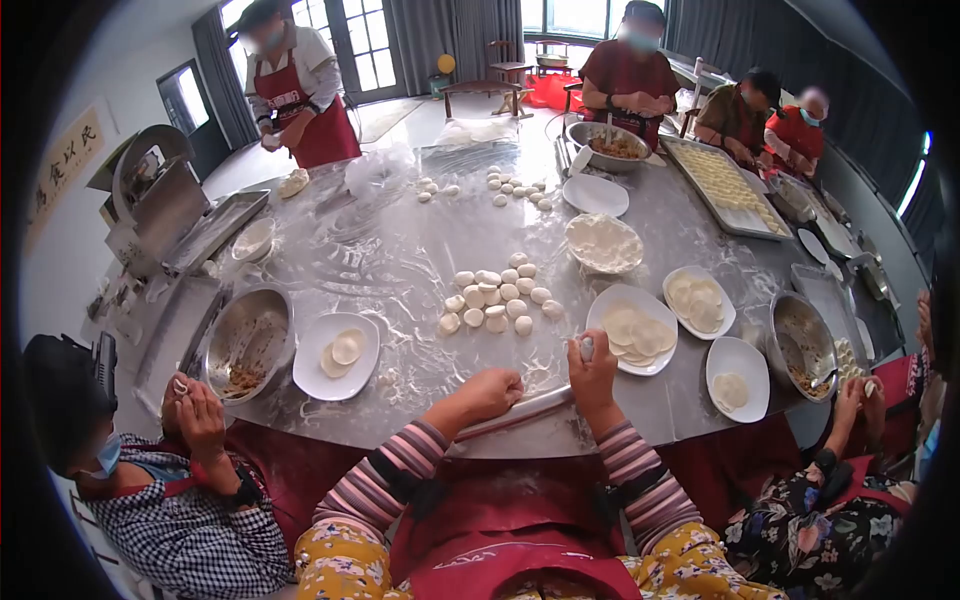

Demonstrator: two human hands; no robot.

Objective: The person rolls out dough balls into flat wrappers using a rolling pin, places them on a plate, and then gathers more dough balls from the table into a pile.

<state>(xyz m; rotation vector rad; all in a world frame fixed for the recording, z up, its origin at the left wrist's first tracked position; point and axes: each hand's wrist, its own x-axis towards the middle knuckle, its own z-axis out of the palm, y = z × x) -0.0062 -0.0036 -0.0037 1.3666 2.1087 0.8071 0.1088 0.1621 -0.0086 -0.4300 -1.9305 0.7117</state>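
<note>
Table (400, 250): large, round, metal, dusted with flour. It fills the middle of the frame, with people seated and standing all round it.

Tray (725, 185), upper right: rows of small pale shaped pieces cover most of it. I judge these to be the finished output.

Metal bowls (248, 340), lower left, and (805, 345), right: brownish filling sits in the bottom of each, so they are not used up.

Plates: the one right of centre (655, 365) carries a spread of flattened rounds (635, 330). The plate at lower left (335, 355) carries two.

Rolling pin (520, 408): lies slantwise near the table's edge, bottom centre. No round shows under it.

Left hand (490, 392): curled closed over the pin's middle, resting on top.

Right hand (592, 365): upright at the pin's right end, fingers closed. Something small and pale shows at its top, and I cannot tell whether it is dough or the pin's tip.

Dough balls (500, 295): a cluster at centre, apart from the pin and unflattened. A second scatter (515, 185) lies upper centre.

Judgement: well under way but not near the end. Rounds are stacked and the tray is largely filled, while both groups of balls and the filling remain to be used.
</note>
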